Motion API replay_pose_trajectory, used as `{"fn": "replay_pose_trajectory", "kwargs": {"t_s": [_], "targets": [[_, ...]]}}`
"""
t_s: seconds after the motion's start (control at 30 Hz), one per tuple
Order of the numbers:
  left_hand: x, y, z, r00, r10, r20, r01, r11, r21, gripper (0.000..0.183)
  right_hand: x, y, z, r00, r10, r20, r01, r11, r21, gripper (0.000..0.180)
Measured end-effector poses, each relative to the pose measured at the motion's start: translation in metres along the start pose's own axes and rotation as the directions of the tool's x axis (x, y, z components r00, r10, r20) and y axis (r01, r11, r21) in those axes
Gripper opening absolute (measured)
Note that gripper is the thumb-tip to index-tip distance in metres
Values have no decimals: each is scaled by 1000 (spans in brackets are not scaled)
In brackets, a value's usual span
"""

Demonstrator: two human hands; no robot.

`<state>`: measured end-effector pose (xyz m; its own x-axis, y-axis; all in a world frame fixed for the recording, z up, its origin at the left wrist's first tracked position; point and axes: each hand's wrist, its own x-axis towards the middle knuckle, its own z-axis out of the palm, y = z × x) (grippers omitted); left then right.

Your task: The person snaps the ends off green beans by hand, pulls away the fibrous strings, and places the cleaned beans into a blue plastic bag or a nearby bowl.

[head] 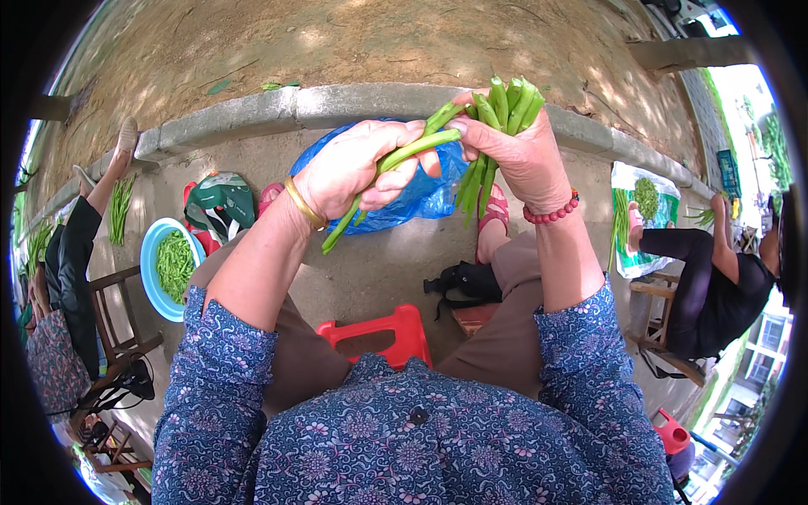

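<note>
My left hand (366, 164) grips a couple of long green stems (413, 149), which slant down to the left past my palm. In my right hand (521, 148) is a bunch of thicker green stems (499, 113), their cut ends pointing up and their lower ends hanging beneath the palm. The upper ends of the left-hand stems meet my right thumb and fingertips. Which hand pinches them there I cannot tell. Below both hands a crumpled blue plastic bag (404, 196) is spread on the pavement, partly hidden by my left hand.
At left, a light-blue basin (148, 271) holds chopped green pieces, beside a dark-green bag (221, 201). A red plastic stool (404, 328) shows between my knees, near a black bag (470, 284). People sit on both sides. A stone curb (360, 104) runs across ahead.
</note>
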<state>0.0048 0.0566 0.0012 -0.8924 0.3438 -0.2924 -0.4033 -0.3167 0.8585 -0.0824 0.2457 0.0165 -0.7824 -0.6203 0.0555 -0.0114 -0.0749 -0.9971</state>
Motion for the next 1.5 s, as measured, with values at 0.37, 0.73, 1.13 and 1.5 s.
{"fn": "replay_pose_trajectory", "kwargs": {"t_s": [0.37, 0.73, 1.13, 1.5], "targets": [[1, -4, 1, 983, 150, -108, -161, 983, -91, 36, 1, 8, -1, 988, 152, -38, -145, 979, 146, 30], [13, -17, 5, 971, 137, -197, -166, 976, -141, 20, -3, 14, 10, 964, 257, 70, -266, 919, 290, 56], [13, -25, 10, 973, 115, -201, -134, 987, -83, 15, -2, 18, 18, 938, 332, 96, -339, 833, 438, 35], [11, -18, -1, 947, 82, -310, -176, 941, -289, 7, -1, 20, 23, 936, 314, 156, -351, 857, 379, 24]]}}
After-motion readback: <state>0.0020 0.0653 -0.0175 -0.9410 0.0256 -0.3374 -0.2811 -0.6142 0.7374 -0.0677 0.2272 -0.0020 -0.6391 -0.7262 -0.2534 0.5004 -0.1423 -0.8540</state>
